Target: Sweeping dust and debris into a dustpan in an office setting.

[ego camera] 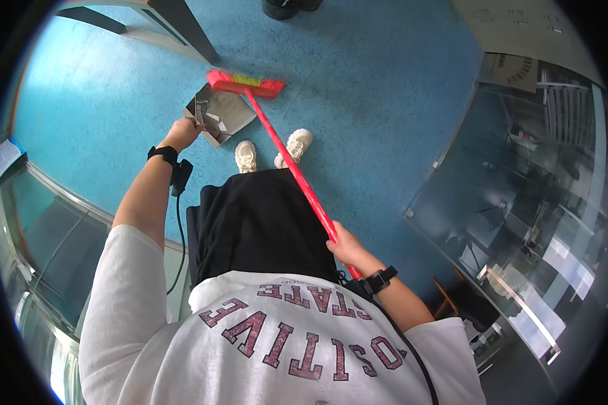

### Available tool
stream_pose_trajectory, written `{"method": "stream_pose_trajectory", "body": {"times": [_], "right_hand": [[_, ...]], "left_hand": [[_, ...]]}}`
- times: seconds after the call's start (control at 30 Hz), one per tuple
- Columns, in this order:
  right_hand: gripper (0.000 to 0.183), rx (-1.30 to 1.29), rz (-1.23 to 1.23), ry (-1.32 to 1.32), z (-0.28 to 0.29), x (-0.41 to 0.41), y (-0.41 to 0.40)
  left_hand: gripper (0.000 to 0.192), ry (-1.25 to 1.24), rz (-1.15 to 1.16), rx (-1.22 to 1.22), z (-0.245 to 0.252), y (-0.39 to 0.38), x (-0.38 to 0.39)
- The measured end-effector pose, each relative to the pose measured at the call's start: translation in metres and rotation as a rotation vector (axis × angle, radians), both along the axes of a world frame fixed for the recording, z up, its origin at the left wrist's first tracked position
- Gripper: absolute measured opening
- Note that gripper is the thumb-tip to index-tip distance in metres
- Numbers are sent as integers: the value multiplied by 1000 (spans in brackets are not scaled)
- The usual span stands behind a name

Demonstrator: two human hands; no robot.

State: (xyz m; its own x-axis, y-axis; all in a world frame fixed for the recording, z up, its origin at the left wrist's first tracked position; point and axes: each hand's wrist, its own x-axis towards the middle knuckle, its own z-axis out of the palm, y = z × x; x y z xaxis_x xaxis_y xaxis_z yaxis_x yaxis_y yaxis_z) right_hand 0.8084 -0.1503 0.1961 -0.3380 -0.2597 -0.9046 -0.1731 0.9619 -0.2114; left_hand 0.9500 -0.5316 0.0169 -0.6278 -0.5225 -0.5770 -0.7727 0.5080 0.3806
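My left hand (185, 132) grips the left corner of a shallow cardboard-like box (235, 109), which is held low near the floor. Pale scraps (213, 116) and small dark pieces lie along its left inner side. In my right hand (349, 245) is the upper end of a red broom handle (304, 182), slanting down and away from me. The red broom head (247, 87), with red and yellow-green bristles, overlaps the box's far edge in view. I cannot tell whether the bristles touch box or floor. Part of the box's left wall is hidden by my fingers.
Pale sneakers (246, 156) stand on the blue floor (375, 101) just behind the box. A table leg (185, 30) rises beyond the broom, and a dark bin (279, 9) stands farther off. On the right is a glass-fronted cabinet (435, 182); a cable (178, 228) hangs from my left wrist.
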Motion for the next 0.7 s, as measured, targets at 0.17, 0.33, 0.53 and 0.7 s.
{"method": "stream_pose_trajectory", "body": {"times": [0.17, 0.33, 0.53, 0.7], "right_hand": [[38, -127, -522, -562, 55, -2, 32], [22, -206, 41, 136, 27, 15, 29], [18, -85, -160, -36, -2, 28, -27], [16, -228, -533, -387, 39, 29, 31]], "left_hand": [[36, -7, -35, 29, -4, 6, 10], [33, -32, -45, 10, -23, -3, 35], [34, -34, -52, 31, -30, -11, 33], [36, -22, -29, 60, -9, -4, -3]]}}
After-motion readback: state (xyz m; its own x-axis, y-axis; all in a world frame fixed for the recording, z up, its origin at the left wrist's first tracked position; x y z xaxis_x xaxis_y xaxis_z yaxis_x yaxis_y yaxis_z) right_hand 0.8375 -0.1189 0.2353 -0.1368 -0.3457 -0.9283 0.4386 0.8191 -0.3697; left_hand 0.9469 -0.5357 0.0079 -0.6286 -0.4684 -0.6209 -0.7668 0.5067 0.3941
